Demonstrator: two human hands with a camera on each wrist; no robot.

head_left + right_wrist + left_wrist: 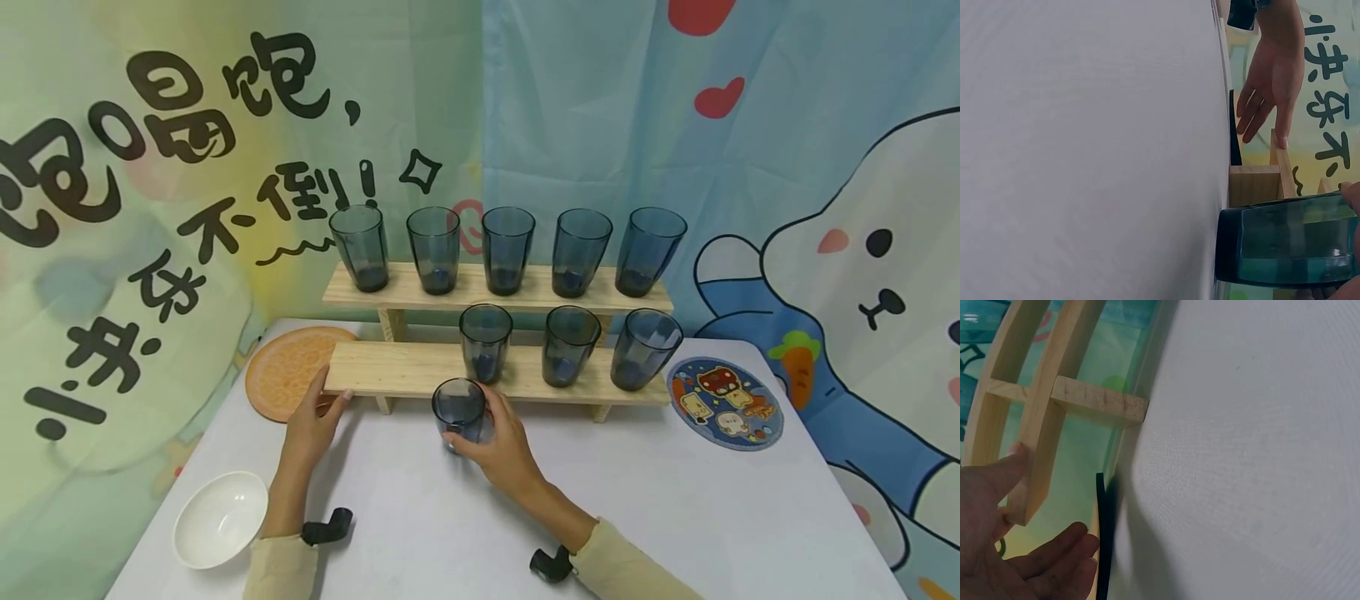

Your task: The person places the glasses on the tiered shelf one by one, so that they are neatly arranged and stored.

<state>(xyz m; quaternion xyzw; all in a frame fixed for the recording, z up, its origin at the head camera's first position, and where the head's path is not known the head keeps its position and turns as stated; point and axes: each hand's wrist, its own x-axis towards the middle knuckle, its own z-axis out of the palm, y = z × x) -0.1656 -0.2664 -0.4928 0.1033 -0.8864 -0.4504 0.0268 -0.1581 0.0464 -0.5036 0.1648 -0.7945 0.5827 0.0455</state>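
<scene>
My right hand [504,442] grips a dark blue-grey drinking glass [457,407] from its right side, in front of a two-tier wooden rack [397,367]. In the right wrist view the glass [1291,244] has its base close to the white table; whether it touches cannot be told. My left hand [309,429] holds the left end of the lower shelf, its thumb on the front edge; the other fingers hang loosely below in the left wrist view. Several matching glasses [509,250] stand along the upper shelf. Three more, including one glass [486,342], stand on the lower shelf's right part.
Left of the rack lies a round orange mat [288,375]. A white bowl [221,521] stands near the table's left edge, by my left forearm. On the right lies a round blue patterned mat [726,404]. Behind the table hangs a printed curtain [562,108].
</scene>
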